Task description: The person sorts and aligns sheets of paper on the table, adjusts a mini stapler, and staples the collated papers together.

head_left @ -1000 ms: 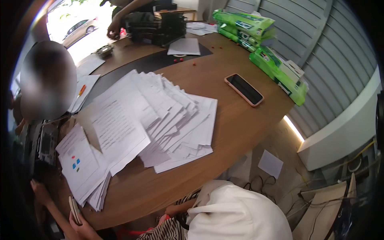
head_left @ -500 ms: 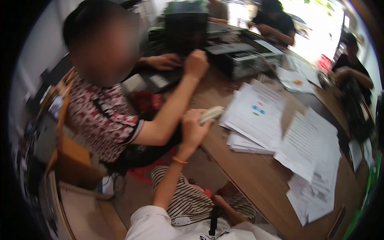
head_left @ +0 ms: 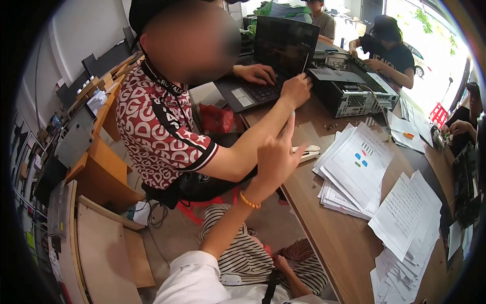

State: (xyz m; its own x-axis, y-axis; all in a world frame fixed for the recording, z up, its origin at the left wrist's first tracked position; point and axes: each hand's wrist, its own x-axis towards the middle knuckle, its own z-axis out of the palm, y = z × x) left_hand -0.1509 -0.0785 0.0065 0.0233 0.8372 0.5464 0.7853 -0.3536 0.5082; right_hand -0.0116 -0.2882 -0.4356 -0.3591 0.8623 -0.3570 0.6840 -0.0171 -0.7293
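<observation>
Left hand (head_left: 276, 161) raised mid-frame, apart from the right, nothing visibly gripped, index extended, seemingly pointing toward black open laptop (head_left: 286, 46). Cream, slim-handled tool (head_left: 308, 153) beside its thumb, likely for easy reach. Right hand (head_left: 281, 263) lower centre; grip unclear.

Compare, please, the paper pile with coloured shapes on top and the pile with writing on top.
The shapes pile is stacked fairly neatly; the writing pile fans out raggedly. The shapes pile shows red, blue and green marks on its top sheet, while the writing pile's top sheet shows dark lines. The shapes pile lies nearer the computer case than the writing pile. Both are white paper on the wooden table.
</observation>
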